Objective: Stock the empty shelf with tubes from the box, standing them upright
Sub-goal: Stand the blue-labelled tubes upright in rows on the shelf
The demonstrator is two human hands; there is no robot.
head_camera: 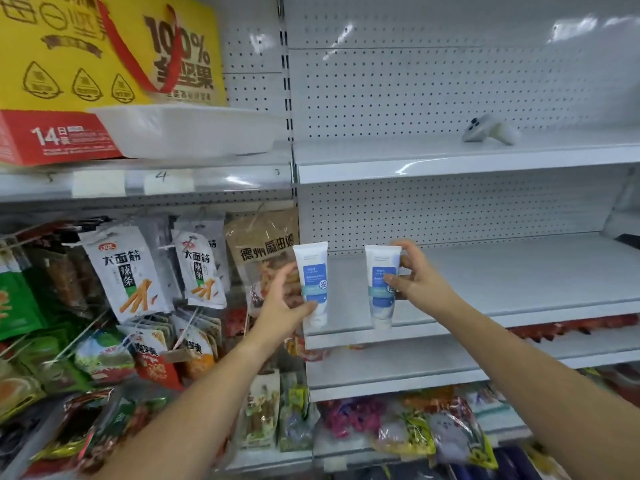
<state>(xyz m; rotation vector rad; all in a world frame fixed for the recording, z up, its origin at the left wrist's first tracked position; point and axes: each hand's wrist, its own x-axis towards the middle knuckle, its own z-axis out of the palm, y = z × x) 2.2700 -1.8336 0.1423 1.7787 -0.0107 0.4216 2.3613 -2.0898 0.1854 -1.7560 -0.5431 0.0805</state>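
Note:
Two white tubes with blue labels stand cap-down over the front left of a bare white shelf (519, 278). My left hand (280, 303) grips the left tube (313, 284) from its left side, thumb under the lower label. My right hand (419, 275) holds the right tube (382, 285) from its right side, fingers curled around its upper half and thumb across the label. Both tubes are upright, caps near the shelf's front lip; whether the caps touch the shelf I cannot tell. The box is out of view.
A white game controller (491, 130) lies on the shelf above. Hanging snack bags (131, 271) fill the left bay, with a white tray (187, 133) and red carton (52, 136) above them. Packaged goods (415, 427) crowd the lower shelves.

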